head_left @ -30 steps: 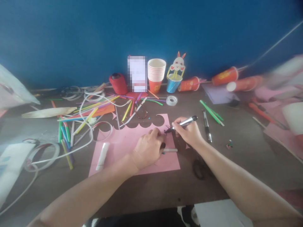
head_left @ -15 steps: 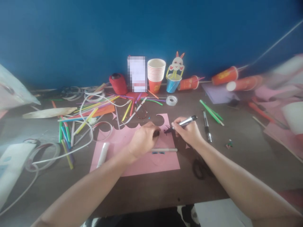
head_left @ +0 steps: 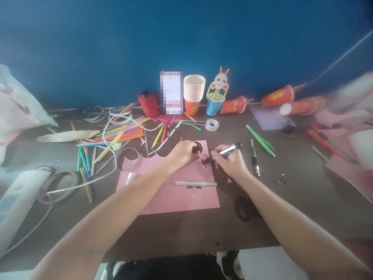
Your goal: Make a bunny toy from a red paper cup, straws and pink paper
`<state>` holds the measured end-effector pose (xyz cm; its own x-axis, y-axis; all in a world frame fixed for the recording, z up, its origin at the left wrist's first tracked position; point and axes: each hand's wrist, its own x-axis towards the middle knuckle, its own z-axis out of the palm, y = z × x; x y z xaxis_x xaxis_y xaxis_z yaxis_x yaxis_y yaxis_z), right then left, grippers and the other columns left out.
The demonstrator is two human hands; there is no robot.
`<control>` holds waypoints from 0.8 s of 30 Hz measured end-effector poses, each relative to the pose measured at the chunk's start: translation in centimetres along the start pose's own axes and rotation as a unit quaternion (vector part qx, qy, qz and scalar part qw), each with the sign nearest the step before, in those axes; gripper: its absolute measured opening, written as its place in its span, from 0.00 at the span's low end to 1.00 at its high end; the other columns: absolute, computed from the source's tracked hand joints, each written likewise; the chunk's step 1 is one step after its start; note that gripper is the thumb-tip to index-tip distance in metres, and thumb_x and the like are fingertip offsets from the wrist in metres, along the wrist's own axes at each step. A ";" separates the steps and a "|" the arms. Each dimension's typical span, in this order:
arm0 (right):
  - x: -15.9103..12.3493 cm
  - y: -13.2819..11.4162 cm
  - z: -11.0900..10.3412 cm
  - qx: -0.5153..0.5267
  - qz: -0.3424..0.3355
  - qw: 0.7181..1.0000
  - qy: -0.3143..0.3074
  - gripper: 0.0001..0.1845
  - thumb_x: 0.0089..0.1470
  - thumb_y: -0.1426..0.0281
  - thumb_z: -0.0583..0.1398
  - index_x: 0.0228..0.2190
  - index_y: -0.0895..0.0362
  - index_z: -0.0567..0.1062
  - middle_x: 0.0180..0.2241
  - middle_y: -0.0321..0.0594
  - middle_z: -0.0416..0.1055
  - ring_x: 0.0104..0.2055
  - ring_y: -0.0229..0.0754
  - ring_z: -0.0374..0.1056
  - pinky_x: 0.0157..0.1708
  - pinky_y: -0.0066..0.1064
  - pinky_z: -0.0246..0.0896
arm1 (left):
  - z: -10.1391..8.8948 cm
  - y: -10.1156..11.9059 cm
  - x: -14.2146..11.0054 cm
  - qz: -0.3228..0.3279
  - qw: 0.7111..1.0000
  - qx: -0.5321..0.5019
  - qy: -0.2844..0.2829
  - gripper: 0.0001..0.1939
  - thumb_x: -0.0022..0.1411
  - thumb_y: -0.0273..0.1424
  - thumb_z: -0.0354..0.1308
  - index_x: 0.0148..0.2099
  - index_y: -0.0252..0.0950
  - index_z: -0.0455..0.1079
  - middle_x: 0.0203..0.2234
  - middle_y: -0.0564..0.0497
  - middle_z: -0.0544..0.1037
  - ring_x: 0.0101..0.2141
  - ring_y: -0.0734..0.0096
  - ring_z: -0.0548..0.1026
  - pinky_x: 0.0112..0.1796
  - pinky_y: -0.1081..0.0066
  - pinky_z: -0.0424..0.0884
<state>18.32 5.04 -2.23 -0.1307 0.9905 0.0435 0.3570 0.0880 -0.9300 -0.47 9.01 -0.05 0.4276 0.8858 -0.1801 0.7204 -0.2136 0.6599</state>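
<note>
My right hand (head_left: 231,159) is closed round a silver-and-black marker pen (head_left: 230,150), its dark rear end pointing up to the right. My left hand (head_left: 182,152) is closed on a small black cap (head_left: 195,149), above the pink paper. Between the hands, at the paper's right edge, lies a small black shape (head_left: 207,160); whether it is drawn or cut out, I cannot tell. Scalloped bites run along the far edge of the pink paper (head_left: 163,194). A whitish pen (head_left: 195,183) rests across it, and a white tube (head_left: 131,178) is partly hidden by my left forearm.
Loose straws and a white cable (head_left: 115,159) spread over the left side, near a power strip (head_left: 20,194). Along the wall stand stacked paper cups (head_left: 194,93) and a blue cup (head_left: 215,105) with a rabbit figure. A tape roll (head_left: 211,124) and pen (head_left: 254,157) lie farther right.
My left hand has moved slightly up and away from me with the black cap, uncovering more of the whitish pen. My right hand keeps its grip almost in place. The view has shifted slightly.
</note>
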 end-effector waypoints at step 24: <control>0.0 -0.1 0.0 -0.003 0.004 1.000 0.005 0.11 0.51 0.63 0.58 0.24 0.57 0.70 0.13 0.31 0.66 0.15 0.34 0.63 0.17 0.24 0.58 | 0.3 0.2 0.3 -0.018 0.995 0.100 0.001 0.09 0.47 0.38 0.59 0.33 0.42 0.74 0.30 0.53 0.77 0.32 0.65 0.74 0.30 0.71 0.63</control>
<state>18.25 5.05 -2.20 -0.1194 0.9920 0.0399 0.3642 0.0812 -0.9278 -0.04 9.14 -0.23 0.3992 0.8950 -0.1993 0.8290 -0.2595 0.4953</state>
